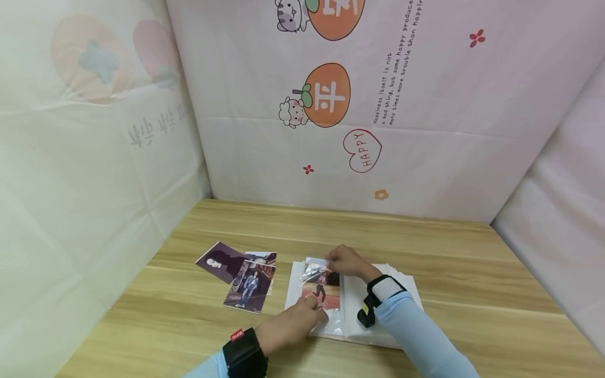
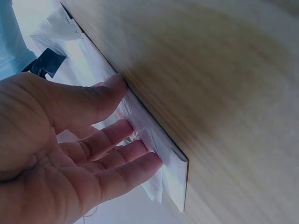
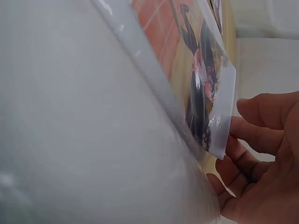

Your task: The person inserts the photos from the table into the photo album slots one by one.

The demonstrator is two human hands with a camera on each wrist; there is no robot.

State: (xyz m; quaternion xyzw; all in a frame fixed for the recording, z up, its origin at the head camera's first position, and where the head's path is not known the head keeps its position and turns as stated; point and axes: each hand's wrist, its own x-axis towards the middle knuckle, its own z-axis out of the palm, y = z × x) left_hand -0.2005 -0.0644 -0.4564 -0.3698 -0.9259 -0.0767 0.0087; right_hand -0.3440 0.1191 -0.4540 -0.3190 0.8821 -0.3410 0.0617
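Note:
An album (image 1: 411, 294) with white pages lies spread on the wooden table. On its left page, a clear plastic sleeve (image 1: 334, 326) holds a photo (image 1: 326, 296) of a figure in dark clothes against a reddish ground. The photo's white top edge (image 3: 226, 112) sticks out of the sleeve. My right hand (image 1: 351, 262) is at that edge; its fingertips touch it, with the thumb close beside. My left hand (image 1: 295, 323) rests at the lower part of the sleeve, fingers extended against the plastic and thumb near the album's border.
Left of the album, several loose photos overlap: a dark portrait (image 1: 219, 261), a standing figure in blue (image 1: 249, 287) and another partly covered photo (image 1: 264, 257). A printed white cloth (image 1: 264, 157) hangs behind the table, with more white cloth at both sides.

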